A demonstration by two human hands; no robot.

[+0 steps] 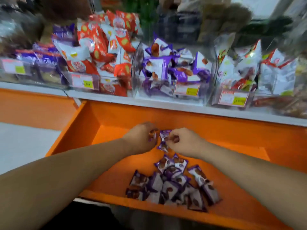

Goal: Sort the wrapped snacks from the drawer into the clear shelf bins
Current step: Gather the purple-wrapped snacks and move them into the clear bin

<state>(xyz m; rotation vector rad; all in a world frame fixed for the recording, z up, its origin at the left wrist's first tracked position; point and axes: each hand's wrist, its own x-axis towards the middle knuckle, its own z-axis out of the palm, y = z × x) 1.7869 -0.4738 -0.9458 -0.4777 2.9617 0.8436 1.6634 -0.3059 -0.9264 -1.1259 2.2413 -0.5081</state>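
Upper left of frame: clear bin (33, 75) w/ dark purple packs, too blurred to read. Next over, bin of red-and-white packs (103, 52), heaped above its rim, price label on the front. Under both runs the white shelf edge (116, 99). Below that is the orange drawer (108, 127), open across the lower frame.

Ctr: left hand (141, 138) is inside the drawer, fingers curled round a small purple packet (153, 136). Just beside it is the right hand (184, 143), thumb & fingertips pinching a second purple packet (163, 138). More purple wrapper shows right under it; can't tell if it's held.

Above ctr: bin of purple-and-white packs (174, 67). Lower ctr: loose pile of purple packets (174, 185) on the drawer floor, near its front wall.

Upper right: bin of white packs (237, 68) w/ red & green print, blurred.
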